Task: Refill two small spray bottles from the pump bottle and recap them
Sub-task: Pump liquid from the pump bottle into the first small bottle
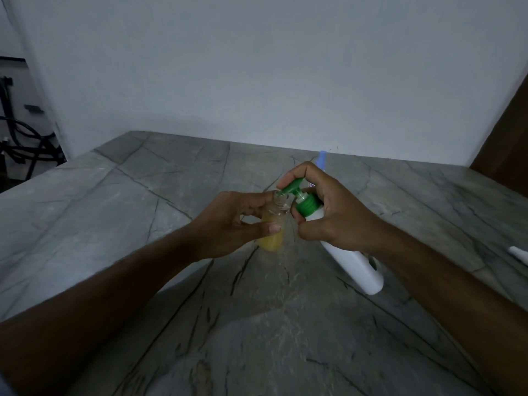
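My left hand (237, 224) grips a small clear spray bottle (273, 238), uncapped and partly filled with yellow liquid, above the grey stone counter (114, 212). My right hand (328, 207) holds a white pump bottle (354, 267) tilted, with a finger on its green pump head (291, 188). The green nozzle tip sits at the small bottle's open mouth (280, 197). A second bottle with a light blue cap (321, 160) stands behind my right hand, mostly hidden.
A small white object (518, 254) lies on the counter at the far right edge. A white wall runs along the back of the counter. Dark cables hang at the far left, and a brown panel stands at the upper right.
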